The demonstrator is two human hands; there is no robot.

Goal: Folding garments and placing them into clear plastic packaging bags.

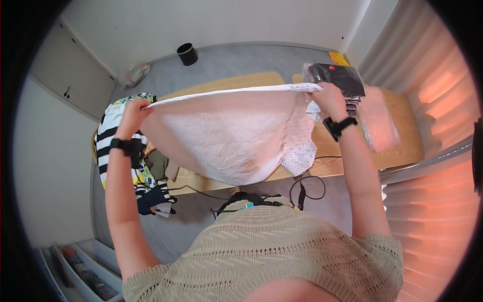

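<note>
A white garment (221,136) with a patterned eyelet part hangs stretched between my hands above the table; I cannot tell which kind of garment it is. Its upper edge runs nearly straight from left to right, and the cloth sags below. My left hand (134,117) is closed on the left end of that edge, beside a heap of clothes. Pinched in my right hand (329,100) is the other end, close to packaged clothes. The eyelet part (299,156) droops below my right hand. Cloth covers the fingertips in part.
Striped and patterned clothes (108,133) are heaped at the table's left end, some hanging over its edge. At the right lie a packaged black garment (339,78) and clear plastic bags (378,121) on the wooden table (407,136). A black cable (324,189) loops in front.
</note>
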